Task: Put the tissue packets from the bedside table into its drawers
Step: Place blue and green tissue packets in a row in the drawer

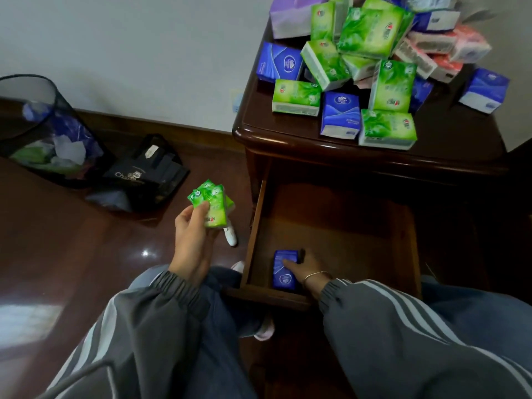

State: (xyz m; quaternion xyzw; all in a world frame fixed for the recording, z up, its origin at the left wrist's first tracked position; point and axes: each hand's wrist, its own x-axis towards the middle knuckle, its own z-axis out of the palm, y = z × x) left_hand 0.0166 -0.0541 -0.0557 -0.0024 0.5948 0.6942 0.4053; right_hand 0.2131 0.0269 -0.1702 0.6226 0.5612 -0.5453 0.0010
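Hands both busy: the left hand (191,234) pinches at least two green packets (211,205), the right hand (306,269) grips one blue packet (285,272) in the front-left corner of the open drawer (345,226).

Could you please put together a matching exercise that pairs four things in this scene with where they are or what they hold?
Things:
1. left hand
2. right hand
3. pink packets
4. mesh bin

Places or states:
A. on the floor by the wall
B. holds green packets
C. grips a blue packet inside the open drawer
D. on the bedside table

Pairs: 1-B, 2-C, 3-D, 4-A.
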